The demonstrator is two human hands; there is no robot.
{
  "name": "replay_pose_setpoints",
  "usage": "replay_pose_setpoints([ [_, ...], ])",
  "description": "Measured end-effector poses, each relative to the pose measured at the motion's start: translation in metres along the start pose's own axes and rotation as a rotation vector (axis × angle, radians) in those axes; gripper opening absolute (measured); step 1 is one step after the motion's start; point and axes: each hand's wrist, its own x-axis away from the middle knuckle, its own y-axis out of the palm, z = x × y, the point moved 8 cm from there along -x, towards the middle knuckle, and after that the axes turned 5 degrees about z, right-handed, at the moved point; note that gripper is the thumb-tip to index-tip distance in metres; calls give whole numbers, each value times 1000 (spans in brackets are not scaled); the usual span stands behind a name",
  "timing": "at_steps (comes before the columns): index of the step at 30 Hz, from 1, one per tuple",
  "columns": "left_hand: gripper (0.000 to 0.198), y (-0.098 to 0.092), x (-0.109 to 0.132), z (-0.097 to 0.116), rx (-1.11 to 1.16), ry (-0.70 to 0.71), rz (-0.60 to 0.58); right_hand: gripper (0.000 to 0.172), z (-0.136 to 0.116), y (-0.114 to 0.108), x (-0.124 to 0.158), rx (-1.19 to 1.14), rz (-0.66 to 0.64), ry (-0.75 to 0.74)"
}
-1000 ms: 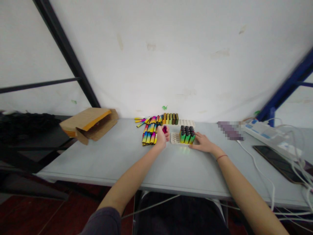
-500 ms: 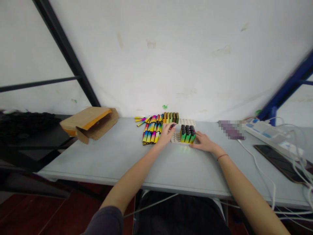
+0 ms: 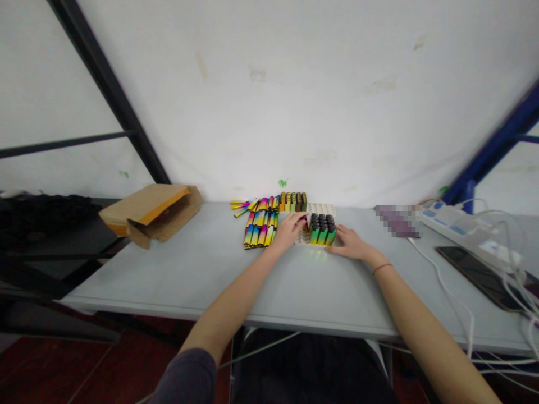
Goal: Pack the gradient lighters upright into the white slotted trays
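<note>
My left hand (image 3: 290, 230) is over the left part of a white slotted tray (image 3: 301, 238), its fingers pinched on a lighter (image 3: 304, 223) that it holds at a tray slot. Black-capped green and yellow lighters (image 3: 322, 230) stand upright in the tray's right part. On the table at the tray's right side rests my right hand (image 3: 351, 244), its fingers spread against the tray. A heap of rainbow-coloured lighters (image 3: 260, 228) lies just left of my left hand.
A row of upright lighters (image 3: 293, 202) and a second white tray (image 3: 322, 209) stand behind. An open cardboard box (image 3: 150, 211) lies at the left on the grey table (image 3: 219, 269). A power strip (image 3: 458, 227), cables and a dark phone (image 3: 480, 269) are at the right.
My left hand has carried a lighter from the heap rightward to the tray and lowered it there. My right hand has stayed beside the tray.
</note>
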Motion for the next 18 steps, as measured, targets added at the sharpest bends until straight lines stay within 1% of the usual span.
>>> replay_pose_setpoints([
  [2,29,3,-1,0,-78,55,-15,94,0,0,0,3,-4,-2],
  [7,32,1,-3,2,-227,142,9,92,-1,-2,1,-2,-3,4],
  [14,32,10,-7,5,-279,156,-53,92,-2,-3,2,-14,-22,23],
  [18,27,13,-13,7,-293,137,-90,92,-4,-4,2,-16,-20,14],
])
